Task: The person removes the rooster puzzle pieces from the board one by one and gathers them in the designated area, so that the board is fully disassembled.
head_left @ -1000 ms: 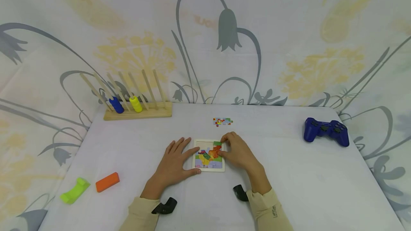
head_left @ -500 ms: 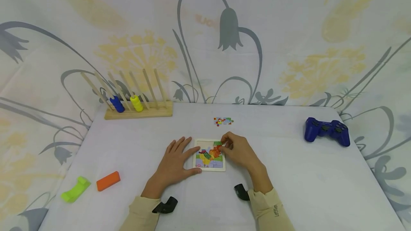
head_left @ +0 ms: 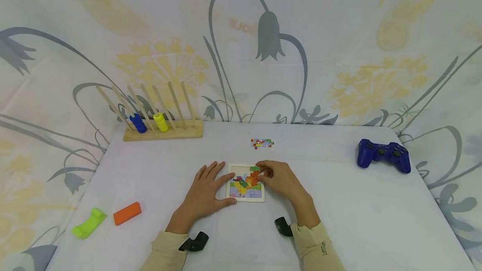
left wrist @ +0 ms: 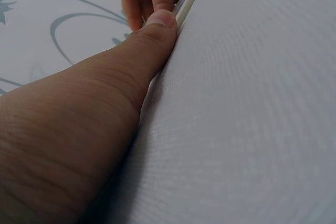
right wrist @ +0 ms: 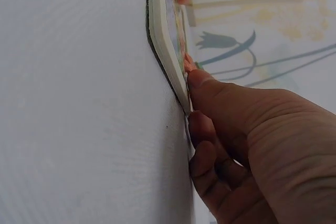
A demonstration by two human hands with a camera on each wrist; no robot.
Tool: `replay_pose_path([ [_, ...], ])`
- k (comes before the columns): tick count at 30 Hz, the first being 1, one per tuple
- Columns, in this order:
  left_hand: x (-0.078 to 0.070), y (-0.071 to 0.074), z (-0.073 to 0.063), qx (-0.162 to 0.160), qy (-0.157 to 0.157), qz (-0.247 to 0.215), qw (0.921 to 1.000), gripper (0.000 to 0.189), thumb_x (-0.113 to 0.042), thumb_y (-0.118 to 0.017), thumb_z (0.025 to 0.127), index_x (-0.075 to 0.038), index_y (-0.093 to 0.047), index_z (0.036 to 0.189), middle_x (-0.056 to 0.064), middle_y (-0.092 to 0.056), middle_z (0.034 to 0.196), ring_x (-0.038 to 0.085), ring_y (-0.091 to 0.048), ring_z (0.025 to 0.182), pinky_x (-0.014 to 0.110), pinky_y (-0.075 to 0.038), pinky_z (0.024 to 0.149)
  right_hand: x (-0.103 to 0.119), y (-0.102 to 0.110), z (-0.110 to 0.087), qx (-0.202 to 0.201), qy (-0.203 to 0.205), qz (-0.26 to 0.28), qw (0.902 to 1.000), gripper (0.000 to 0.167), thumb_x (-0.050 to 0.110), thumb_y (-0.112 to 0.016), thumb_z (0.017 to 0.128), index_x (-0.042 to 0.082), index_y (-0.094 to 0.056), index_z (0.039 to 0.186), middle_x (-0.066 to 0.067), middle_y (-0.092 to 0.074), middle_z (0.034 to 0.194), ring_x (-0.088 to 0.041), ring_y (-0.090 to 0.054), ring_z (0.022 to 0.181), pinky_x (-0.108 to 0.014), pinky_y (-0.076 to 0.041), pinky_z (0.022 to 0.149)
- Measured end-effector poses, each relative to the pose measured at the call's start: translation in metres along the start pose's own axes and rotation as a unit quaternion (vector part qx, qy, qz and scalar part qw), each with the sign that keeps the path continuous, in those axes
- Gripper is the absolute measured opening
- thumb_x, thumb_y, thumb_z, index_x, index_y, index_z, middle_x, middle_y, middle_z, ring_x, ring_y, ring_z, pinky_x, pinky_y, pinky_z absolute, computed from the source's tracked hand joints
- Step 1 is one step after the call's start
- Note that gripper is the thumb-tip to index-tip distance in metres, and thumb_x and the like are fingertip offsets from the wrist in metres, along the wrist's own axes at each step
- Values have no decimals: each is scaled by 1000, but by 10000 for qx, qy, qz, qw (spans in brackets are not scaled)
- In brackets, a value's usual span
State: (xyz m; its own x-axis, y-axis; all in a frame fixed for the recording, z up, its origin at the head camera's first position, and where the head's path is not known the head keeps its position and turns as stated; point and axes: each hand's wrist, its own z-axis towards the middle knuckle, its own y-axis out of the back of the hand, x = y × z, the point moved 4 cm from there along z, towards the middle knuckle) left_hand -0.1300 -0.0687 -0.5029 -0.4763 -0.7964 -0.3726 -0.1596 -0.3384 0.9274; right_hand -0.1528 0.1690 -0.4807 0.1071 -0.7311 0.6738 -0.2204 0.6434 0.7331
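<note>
A small square puzzle board (head_left: pixel 245 199) with a pale frame and a colourful animal picture lies on the table between the hands. My left hand (head_left: pixel 203 189) is spread at its left side, with thumb and index fingertip on the frame. The left wrist view shows the left thumb (left wrist: pixel 160 19) right at the board's edge. At the board's upper right, my right hand (head_left: pixel 280 179) has its fingers bent and pinches an orange puzzle piece (head_left: pixel 254 175). In the right wrist view this orange piece (right wrist: pixel 189 63) stands slightly above the board by the thumb tip.
Loose puzzle pieces (head_left: pixel 262 143) lie behind the board. A wooden peg rack (head_left: pixel 162 134) with blue and yellow beads stands at back left. A blue game controller (head_left: pixel 383 154) lies at right. An orange block (head_left: pixel 127 213) and a lime-green arched block (head_left: pixel 89 223) lie at left.
My right hand has shifted slightly toward me, its fingers working at the board's upper right, where the orange piece has moved a little. My left hand stays in place.
</note>
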Motion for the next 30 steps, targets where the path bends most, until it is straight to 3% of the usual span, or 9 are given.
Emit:
replay_pose_path([
  [5,0,-1,-1,31,18,10,10000,78,-69,-70,83,-32,-53,150,6,-34,166,33,-26,156,58,-21,127,1,1,-2,-62,226,-103,9997,32,13,-77,91,8,-74,123,2,-66,94,-9,-55,81,-25,-49,73],
  [9,-1,0,-2,79,42,9,10000,78,-70,-69,83,-33,-52,150,6,-33,167,32,-24,157,58,-20,127,0,2,-3,-161,359,-189,9990,32,15,-76,92,10,-74,124,-2,-66,106,-14,-57,90,-31,-52,81],
  [14,0,1,-1,52,69,4,10000,78,-69,-70,83,-33,-53,150,6,-33,167,32,-25,157,58,-19,127,-21,9,-1,-488,89,-111,9987,36,25,-71,97,13,-69,131,-8,-65,125,-28,-60,118,-49,-50,105],
  [18,0,-2,1,60,82,-32,9999,78,-69,-70,83,-33,-53,150,5,-32,167,32,-24,157,58,-19,128,-46,24,-1,-973,-267,33,9949,39,25,-68,99,14,-66,136,-11,-62,133,-34,-54,129,-54,-45,111],
  [26,0,-3,2,-25,48,59,10000,78,-69,-70,82,-32,-53,149,5,-33,167,32,-25,157,57,-20,127,-67,38,9,-1336,-583,142,9892,39,25,-62,103,13,-63,140,-16,-59,134,-38,-52,130,-56,-43,111],
  [30,0,-2,1,21,45,8,10000,78,-69,-71,82,-32,-54,149,5,-34,167,32,-25,157,57,-20,127,-70,43,21,-1428,-524,-60,9883,38,22,-62,103,10,-64,139,-19,-60,132,-40,-51,126,-56,-43,109],
])
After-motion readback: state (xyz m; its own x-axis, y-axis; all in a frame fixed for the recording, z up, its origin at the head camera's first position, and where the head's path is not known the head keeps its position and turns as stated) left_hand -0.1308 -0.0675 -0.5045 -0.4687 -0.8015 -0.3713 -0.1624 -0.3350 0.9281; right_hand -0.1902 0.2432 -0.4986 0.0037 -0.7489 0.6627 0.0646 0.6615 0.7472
